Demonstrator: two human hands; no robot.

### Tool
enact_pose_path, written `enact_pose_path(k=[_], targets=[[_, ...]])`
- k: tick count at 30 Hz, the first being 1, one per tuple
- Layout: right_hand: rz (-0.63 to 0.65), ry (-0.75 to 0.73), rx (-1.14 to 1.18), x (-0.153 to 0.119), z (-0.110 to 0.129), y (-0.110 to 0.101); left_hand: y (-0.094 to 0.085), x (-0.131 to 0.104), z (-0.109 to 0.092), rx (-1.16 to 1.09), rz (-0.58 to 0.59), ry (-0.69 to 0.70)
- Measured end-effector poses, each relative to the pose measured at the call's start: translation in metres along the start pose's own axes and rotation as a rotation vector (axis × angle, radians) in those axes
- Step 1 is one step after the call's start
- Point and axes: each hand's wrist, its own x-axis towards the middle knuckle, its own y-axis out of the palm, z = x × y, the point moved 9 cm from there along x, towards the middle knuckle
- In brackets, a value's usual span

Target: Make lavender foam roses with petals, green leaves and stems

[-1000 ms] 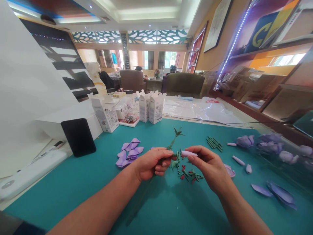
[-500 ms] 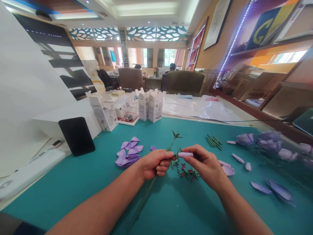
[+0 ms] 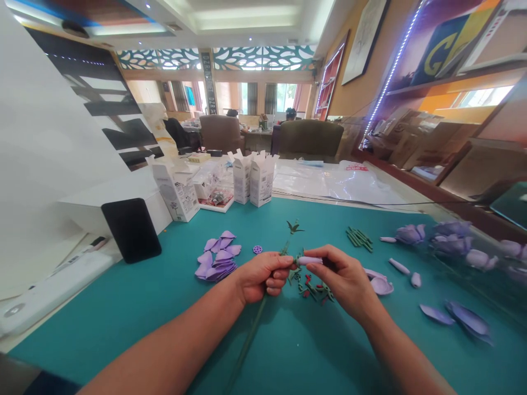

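Note:
My left hand (image 3: 265, 275) is closed around a long green flower stem (image 3: 252, 334) that slants down toward me. From its fingertips a short green piece points right, meeting the end of a pale lilac flower bud (image 3: 308, 260). Thumb and fingers of my right hand (image 3: 341, 277) pinch the bud's other end. Whether bud and green piece are joined, I cannot tell. Beyond the left fist stands a green leafy sepal piece (image 3: 295, 226). Small green and red pieces (image 3: 315, 288) lie below the bud, partly behind my right hand.
Left on the green mat (image 3: 164, 329) are purple petals (image 3: 216, 263) and a purple ring (image 3: 257, 249). Green sticks (image 3: 359, 239), loose buds, petals and purple flowers (image 3: 452, 238) lie right. A phone (image 3: 130, 230) and white boxes (image 3: 262, 181) stand behind; people sit far back.
Bud and right hand have shifted slightly left, so the bud's end sits closer to my left fingertips. The left hand holds the stem as before. The view has moved a little.

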Motion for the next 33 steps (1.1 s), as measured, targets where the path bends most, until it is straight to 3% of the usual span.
enact_pose_path(k=[17, 33], targets=[[0.001, 0.023, 0.072, 0.005, -0.007, 0.005, 0.003, 0.007, 0.0, -0.049, -0.08, 0.044], [0.073, 0.08, 0.134, 0.006, -0.009, 0.015, 0.003, 0.004, 0.005, -0.116, -0.017, 0.029]])
